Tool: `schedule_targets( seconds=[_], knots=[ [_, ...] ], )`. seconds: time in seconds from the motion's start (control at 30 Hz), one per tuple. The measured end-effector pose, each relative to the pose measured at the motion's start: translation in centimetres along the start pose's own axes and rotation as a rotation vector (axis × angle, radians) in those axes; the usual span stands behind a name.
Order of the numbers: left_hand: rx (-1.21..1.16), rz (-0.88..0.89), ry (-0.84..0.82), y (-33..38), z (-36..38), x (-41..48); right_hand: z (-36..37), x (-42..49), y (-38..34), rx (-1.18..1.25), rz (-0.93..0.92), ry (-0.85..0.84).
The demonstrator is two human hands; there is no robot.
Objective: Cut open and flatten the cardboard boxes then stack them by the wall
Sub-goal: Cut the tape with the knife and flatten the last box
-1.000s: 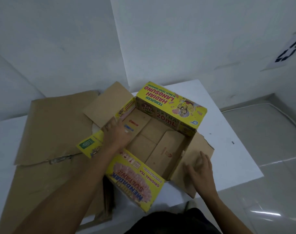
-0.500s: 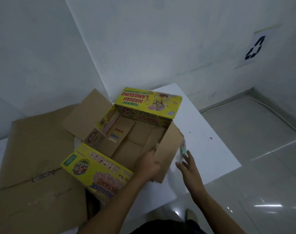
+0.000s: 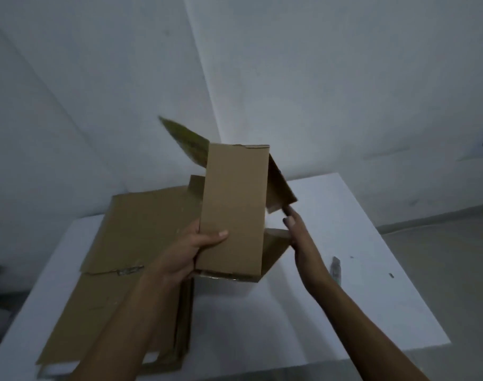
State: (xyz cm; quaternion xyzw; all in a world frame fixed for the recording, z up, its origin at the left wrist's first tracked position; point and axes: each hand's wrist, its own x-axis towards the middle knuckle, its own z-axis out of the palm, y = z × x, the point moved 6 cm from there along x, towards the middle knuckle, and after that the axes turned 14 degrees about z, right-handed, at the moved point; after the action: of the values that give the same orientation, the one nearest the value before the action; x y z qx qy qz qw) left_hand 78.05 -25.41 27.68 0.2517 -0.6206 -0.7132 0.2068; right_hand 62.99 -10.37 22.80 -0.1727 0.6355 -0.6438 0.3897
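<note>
left hand grips the raised box by its panel edge; right hand, fingers extended, touches its 3 o'clock flap.

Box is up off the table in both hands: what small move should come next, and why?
Probably press the box flat between both hands. The left hand grips its brown panel, the right hand touches a loose flap, and it looks part-folded but not flat. The flattened cardboard stack lies just left.
</note>
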Motion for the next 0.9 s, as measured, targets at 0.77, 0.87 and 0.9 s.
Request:
schedule_targets(
  seconds=[0.77, 0.87, 0.9],
  knots=[
    [-0.25, 0.102, 0.153, 2.0, 0.3, 1.8, 1.8, 2.8, 0.6, -0.113, 0.457, -0.427],
    [-0.243, 0.119, 0.139, 2.9, -0.1, 2.0, 1.6, 3.4, -0.6, 0.248, 0.475, -0.291],
    [-0.235, 0.126, 0.136, 3.4, -0.1, 2.0, 1.1, 3.5, -0.9, 0.315, 0.446, -0.253]
  ],
)
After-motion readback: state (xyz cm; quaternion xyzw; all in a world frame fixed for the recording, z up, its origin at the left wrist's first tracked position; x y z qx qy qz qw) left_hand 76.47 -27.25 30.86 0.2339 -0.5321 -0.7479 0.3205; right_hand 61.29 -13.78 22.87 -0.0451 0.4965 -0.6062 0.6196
